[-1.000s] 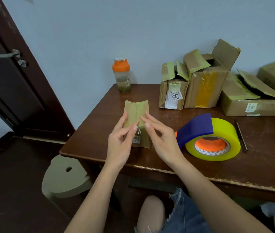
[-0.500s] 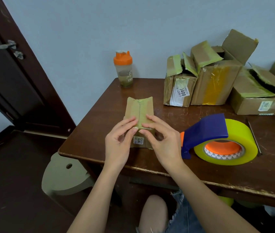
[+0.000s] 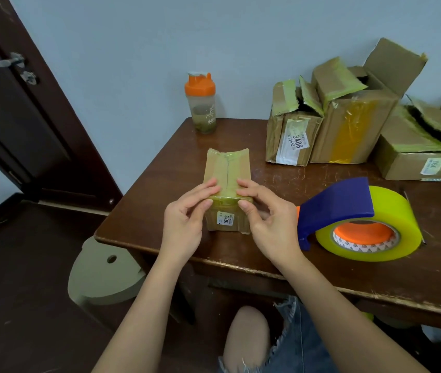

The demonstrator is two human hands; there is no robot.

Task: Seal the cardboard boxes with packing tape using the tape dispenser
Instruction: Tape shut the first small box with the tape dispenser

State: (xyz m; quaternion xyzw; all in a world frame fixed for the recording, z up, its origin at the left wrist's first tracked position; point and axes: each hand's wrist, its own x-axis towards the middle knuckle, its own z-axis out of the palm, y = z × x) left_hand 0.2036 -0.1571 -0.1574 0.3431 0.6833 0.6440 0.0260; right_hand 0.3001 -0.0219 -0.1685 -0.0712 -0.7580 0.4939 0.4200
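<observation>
Nearby, tape dispenser (image 3: 359,219) sits beside right hand (image 3: 270,222); both it and left hand (image 3: 184,219) pinch small box (image 3: 227,181).

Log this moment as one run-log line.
left hand: pinches small box edge | right hand: same | tape dispenser: idle on table

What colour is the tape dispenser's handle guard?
Dark blue, over a yellow tape roll with an orange core; the tape dispenser shows clearly in the head view.

Evenly and softly lit, with faint shadows under hands; sharp in the centre, bowed by wide-angle distortion toward the edges.
</observation>
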